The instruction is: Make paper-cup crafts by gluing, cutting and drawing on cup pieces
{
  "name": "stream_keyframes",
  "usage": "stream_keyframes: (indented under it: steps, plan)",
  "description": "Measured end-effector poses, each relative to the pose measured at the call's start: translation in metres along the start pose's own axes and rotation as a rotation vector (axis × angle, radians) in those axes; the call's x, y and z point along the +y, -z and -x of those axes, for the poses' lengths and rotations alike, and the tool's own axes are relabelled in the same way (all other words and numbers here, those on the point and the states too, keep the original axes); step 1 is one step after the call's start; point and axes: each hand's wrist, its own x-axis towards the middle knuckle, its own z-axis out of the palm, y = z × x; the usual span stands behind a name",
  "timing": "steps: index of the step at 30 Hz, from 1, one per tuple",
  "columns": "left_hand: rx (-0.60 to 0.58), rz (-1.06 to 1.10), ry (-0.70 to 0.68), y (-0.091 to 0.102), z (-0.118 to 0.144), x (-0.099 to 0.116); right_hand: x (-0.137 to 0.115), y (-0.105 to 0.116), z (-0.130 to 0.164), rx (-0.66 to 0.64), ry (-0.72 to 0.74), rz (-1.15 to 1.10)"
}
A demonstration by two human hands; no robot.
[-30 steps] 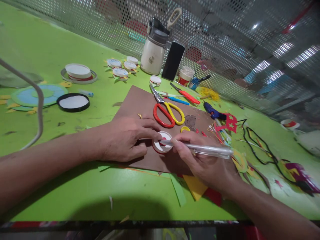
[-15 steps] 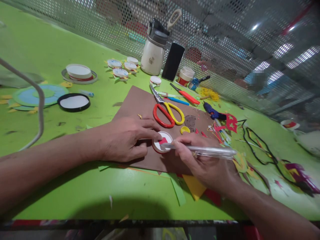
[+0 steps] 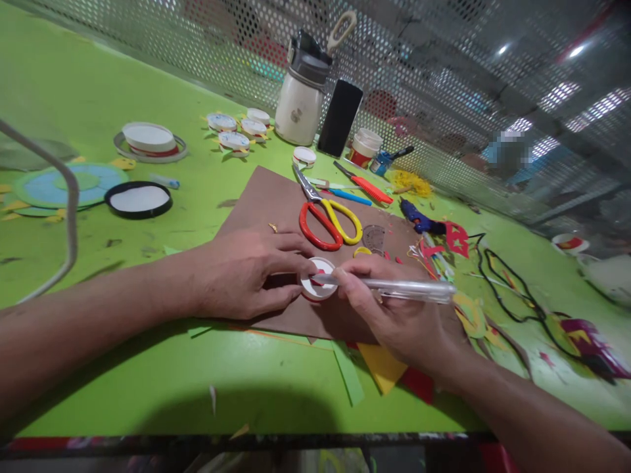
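Observation:
A small white round disc with a raised rim (image 3: 325,293) lies on a brown board (image 3: 261,197). A red piece (image 3: 320,270) sits inside it, partly covered by fingers. My left hand (image 3: 251,269) steadies the disc, the index fingertip on the red piece and the thumb at the rim. In my right hand (image 3: 394,309) is a clear-barrelled pen (image 3: 414,289), held nearly level, its tip at the red piece. Just beyond the disc lie scissors (image 3: 323,220) with one red and one yellow handle. A yellow round piece (image 3: 362,251) is half hidden behind my right hand.
At the back stand a white bottle (image 3: 298,108), a phone (image 3: 340,118) and a paint jar (image 3: 365,146). A red cutter (image 3: 371,190) and a blue glue gun (image 3: 419,218) with its cord are to the right. A black-rimmed lid (image 3: 139,199) lies left.
The pen and my right hand have shifted slightly left, bringing the tip further over the red piece. My left thumb has moved up against the disc's rim. The camera view has shifted a little.

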Motion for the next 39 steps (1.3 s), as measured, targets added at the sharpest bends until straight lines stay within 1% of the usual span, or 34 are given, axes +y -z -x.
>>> stream_keyframes:
  steps: [3, 11, 16, 23, 29, 32, 35, 39]
  plan:
    - [0.006, 0.010, -0.005, -0.0007, 0.0007, -0.0005, -0.0020, -0.0006, -0.0017, -0.003, 0.027, -0.030]
    - [0.025, 0.035, 0.012, -0.0017, 0.0017, 0.0005, -0.0017, 0.0006, -0.0001, -0.005, 0.006, -0.020]
    - [0.002, 0.005, -0.019, -0.0006, 0.0014, -0.0016, -0.0037, 0.0006, -0.0013, -0.004, 0.015, -0.032]
    - [0.002, -0.012, -0.002, -0.0016, 0.0019, -0.0019, -0.0035, 0.0005, -0.0007, -0.011, 0.027, -0.004]
    - [-0.012, 0.008, 0.009, 0.0012, 0.0007, 0.0017, 0.0001, 0.0001, 0.0039, -0.008, -0.013, 0.030]
    - [0.006, 0.019, -0.003, 0.0009, 0.0007, 0.0012, 0.0016, 0.0000, 0.0056, 0.030, -0.046, 0.070]
    - [0.013, 0.015, -0.013, 0.0000, 0.0012, -0.0001, -0.0011, -0.0004, 0.0034, 0.050, -0.017, 0.037]
    - [0.004, 0.005, 0.012, -0.0005, 0.0020, -0.0004, -0.0072, -0.0018, -0.0020, 0.065, 0.043, 0.010]
